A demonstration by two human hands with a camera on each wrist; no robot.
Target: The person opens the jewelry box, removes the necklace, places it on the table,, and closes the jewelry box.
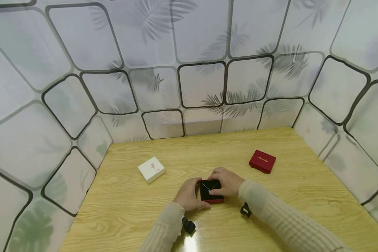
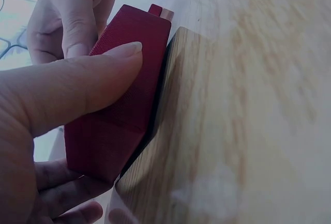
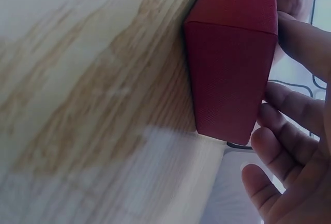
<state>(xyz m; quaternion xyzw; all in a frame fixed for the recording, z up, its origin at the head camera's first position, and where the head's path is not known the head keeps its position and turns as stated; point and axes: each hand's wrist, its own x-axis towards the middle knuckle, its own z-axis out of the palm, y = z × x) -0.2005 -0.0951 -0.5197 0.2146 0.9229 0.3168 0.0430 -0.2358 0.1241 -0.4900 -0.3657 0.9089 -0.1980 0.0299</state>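
Note:
A small red jewelry box (image 1: 212, 201) lies uncovered on the table, a silvery necklace (image 1: 209, 191) with a small pendant on its black lining. My left hand (image 1: 189, 196) holds the box from the left. In the left wrist view its thumb lies along the red wall (image 2: 124, 94), and other fingers reach round the end. From the right, my right hand (image 1: 228, 183) reaches over the top, thumb at the pendant and a finger near the back edge, the two apart. Its remaining fingers (image 3: 282, 151) bend loosely beside the box in the right wrist view.
A red piece with gold "Jewelry" lettering (image 1: 262, 161) lies at the back right; lid or whole box, I cannot tell. At the back left sits a white box (image 1: 151, 169) with a pink print. Patterned cloth walls (image 1: 201, 84) border the wooden table (image 1: 119, 217).

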